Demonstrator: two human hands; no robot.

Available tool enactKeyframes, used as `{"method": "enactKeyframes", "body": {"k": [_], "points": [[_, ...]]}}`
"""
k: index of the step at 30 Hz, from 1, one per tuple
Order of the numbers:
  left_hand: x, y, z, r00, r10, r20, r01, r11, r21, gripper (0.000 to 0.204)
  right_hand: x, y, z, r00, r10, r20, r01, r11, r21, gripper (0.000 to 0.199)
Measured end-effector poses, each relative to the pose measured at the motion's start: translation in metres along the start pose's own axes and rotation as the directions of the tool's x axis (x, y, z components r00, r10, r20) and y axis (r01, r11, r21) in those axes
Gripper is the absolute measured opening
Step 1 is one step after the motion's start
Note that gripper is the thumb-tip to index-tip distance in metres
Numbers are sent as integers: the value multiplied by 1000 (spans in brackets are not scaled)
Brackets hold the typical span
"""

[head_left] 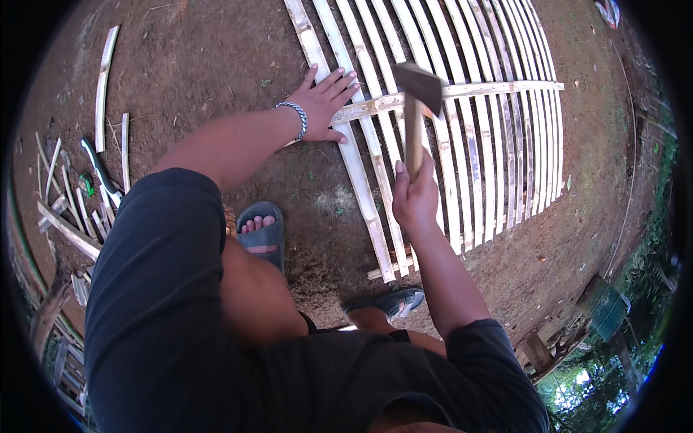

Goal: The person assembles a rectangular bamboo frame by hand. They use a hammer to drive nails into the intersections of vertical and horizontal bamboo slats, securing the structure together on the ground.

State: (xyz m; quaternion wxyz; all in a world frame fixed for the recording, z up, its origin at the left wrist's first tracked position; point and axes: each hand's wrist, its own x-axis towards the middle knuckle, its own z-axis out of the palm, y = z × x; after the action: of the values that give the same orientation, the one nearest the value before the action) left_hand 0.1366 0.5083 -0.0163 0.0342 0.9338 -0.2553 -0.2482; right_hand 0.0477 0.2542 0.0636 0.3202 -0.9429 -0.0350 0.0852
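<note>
1. A person crouches over a bamboo slat panel lying flat on bare earth ground, seen from above.
2. The right hand is clamped around the wooden handle of a hammer, fingers wrapped tight; the dark head is raised above the panel, over the point where a cross slat runs across the upright slats.
3. The left hand, a beaded bracelet at its wrist, lies flat with fingers spread, pressing on the panel's left edge where the cross slat's end meets the outermost slat.
4. The two hands are apart, the left on the panel's left edge, the right nearer the person and over the panel's near left part.
5. Both feet wear sandals: one on the earth just left of the panel's near corner, the other close to the near edge.
6. Loose bamboo strips and a long blade lie on the ground well to the left.
</note>
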Motion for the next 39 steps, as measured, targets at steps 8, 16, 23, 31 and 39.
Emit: {"method": "enactKeyframes", "body": {"k": [8, 16, 23, 31, 39], "points": [[3, 1, -8, 999, -3, 32, 3, 1000, 6, 115, -1, 40, 18, 895, 286, 341, -138, 907, -399, 41], [2, 0, -3, 1000, 7, 9, -6, 1000, -24, 115, -15, -9, 13, 964, 259, 56, -237, 751, 616, 36], [2, -1, -1, 1000, -6, 7, 6, 1000, -10, 116, -14, 29, 17, 865, 365, 345, -430, 893, 135, 30], [3, 0, -4, 1000, -6, 12, 6, 1000, -12, 118, -17, 22, 26, 840, 327, 432, -248, 941, -230, 43], [3, 1, -2, 1000, 6, -9, -6, 1000, -29, 118, -39, 34, 37, 997, 52, -49, -42, 981, 190, 38]]}}
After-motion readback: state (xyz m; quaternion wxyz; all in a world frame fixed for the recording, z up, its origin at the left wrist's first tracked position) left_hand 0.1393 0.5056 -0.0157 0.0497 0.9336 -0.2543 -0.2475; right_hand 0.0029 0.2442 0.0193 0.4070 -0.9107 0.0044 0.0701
